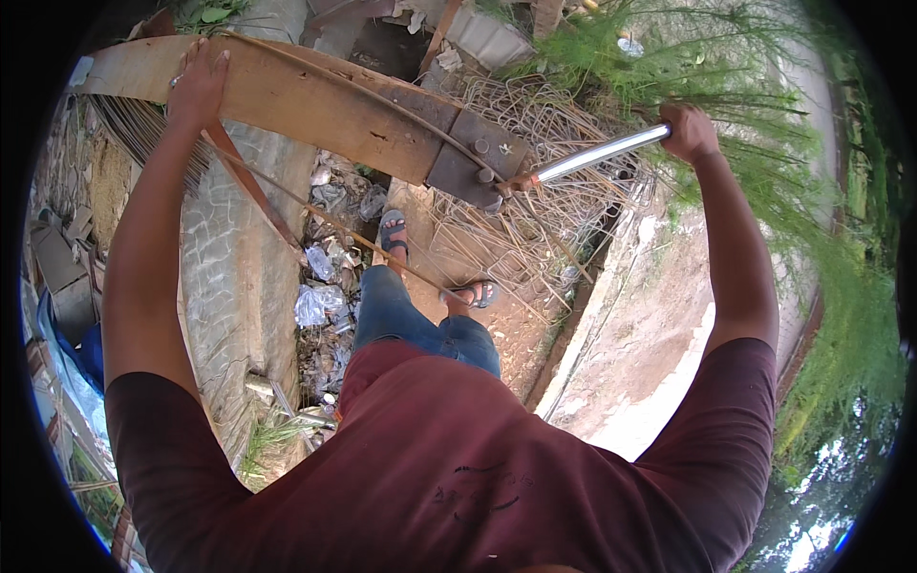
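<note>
A long wooden plank runs across the far side, with a dark metal plate at its right end carrying several upright pins. A thin steel rod lies along the plank and reaches the pins. My left hand rests flat on the plank's left part, fingers stretched out; whether it presses on the rod, I cannot tell. My right hand is closed around the end of a silver pipe handle. The rusty head of that bar meets the pins at the plate.
Several bent steel rods lie heaped beyond and below the plate. Another thin rod slants toward my sandalled feet. Plastic litter fills a gutter on the left. Feathery green branches hang near my right hand.
</note>
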The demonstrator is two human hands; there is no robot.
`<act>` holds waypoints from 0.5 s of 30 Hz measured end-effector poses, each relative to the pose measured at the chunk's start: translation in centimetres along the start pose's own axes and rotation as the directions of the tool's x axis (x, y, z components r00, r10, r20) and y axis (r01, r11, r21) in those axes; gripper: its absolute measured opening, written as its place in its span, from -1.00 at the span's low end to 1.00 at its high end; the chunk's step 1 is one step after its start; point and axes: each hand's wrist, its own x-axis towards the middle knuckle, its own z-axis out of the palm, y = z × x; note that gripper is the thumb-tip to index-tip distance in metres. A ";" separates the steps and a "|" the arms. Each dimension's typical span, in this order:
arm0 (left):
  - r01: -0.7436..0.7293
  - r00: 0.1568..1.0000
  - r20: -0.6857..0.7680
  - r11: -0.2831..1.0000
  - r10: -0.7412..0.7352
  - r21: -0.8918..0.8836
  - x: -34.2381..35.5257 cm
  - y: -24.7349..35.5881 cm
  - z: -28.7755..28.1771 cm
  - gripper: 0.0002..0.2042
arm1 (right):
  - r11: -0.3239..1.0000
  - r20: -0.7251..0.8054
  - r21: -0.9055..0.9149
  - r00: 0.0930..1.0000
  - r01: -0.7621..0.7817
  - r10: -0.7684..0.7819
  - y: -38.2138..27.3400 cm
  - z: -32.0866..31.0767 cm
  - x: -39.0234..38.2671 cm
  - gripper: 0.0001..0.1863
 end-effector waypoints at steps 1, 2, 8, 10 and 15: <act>-0.037 0.999 -0.009 0.999 0.037 0.039 0.1 -1.8 1.2 -0.34 | 0.999 0.000 0.018 0.999 -0.040 0.040 -0.6 -0.1 -1.0 -0.93; -0.074 0.997 -0.027 0.995 0.076 0.073 0.7 -2.3 1.9 -0.34 | 0.995 0.062 0.002 0.993 -0.102 0.102 -0.8 0.4 -2.4 -0.92; 0.036 0.999 0.030 0.997 -0.034 -0.075 -0.1 2.3 -2.3 -0.33 | 0.895 0.065 0.067 0.897 -0.441 0.437 -7.7 2.9 -16.1 -0.89; 0.041 0.998 0.040 0.998 -0.039 -0.040 -0.3 2.3 -2.6 -0.33 | 0.829 0.148 -0.054 0.817 -0.556 0.557 -11.4 2.7 -19.8 -0.89; 0.040 0.998 0.052 0.999 -0.038 -0.023 -0.8 3.2 -3.5 -0.33 | 0.521 0.173 0.008 0.515 -0.853 0.840 -23.0 -0.5 -24.7 -0.90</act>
